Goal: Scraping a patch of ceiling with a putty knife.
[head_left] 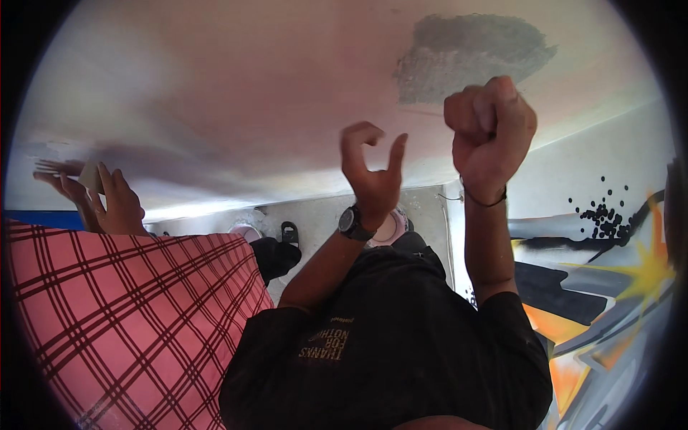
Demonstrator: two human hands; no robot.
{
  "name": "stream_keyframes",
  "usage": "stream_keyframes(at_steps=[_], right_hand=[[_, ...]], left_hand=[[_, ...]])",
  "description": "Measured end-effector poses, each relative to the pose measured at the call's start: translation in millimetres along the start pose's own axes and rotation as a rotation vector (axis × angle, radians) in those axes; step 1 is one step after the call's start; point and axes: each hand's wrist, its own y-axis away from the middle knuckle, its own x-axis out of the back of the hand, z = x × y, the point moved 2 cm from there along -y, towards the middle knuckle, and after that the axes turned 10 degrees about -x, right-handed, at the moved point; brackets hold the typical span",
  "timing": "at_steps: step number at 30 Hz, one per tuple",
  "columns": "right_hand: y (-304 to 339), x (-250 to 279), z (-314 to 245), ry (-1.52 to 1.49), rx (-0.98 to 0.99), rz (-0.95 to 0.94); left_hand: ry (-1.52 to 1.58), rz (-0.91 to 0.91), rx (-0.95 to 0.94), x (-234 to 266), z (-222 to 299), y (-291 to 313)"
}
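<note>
My left hand (374,170), with a dark watch (349,221) on its wrist, is raised near the pale pinkish wall (272,93). Its fingers curl while the thumb stands apart, leaving a gap with nothing in it. Higher up and to the right, my right hand (492,129) is closed in a fist, a thin dark band around its wrist. What the fist holds, if anything, is hidden. Just above it, a rough grey patch (473,54) marks the wall.
Close on my left stands a person in a pink plaid garment (143,308); their hand (120,201) is by a small flat beige piece (91,177) at the wall. A dark sandal (289,233) and round pinkish containers (387,229) are below. Graffiti (609,287) covers the right wall.
</note>
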Motion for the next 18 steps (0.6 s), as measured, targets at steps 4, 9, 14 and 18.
stream_keyframes(at_steps=[4, 9, 14, 18], right_hand=[[-22, -9, 5, 0.161, 0.050, -0.049], [-27, -22, -1, 0.228, 0.169, 0.010], [-29, -17, 3, 0.110, 0.083, 0.070], [-24, -24, 0, 0.079, 0.086, 0.082]], left_hand=[[0.125, -0.589, -0.257, -18, 7, -6], [0.122, -0.393, -0.211, -47, 8, -19], [0.085, -0.319, -0.188, -54, 9, -14], [0.102, -0.292, -0.224, -59, 7, -11]])
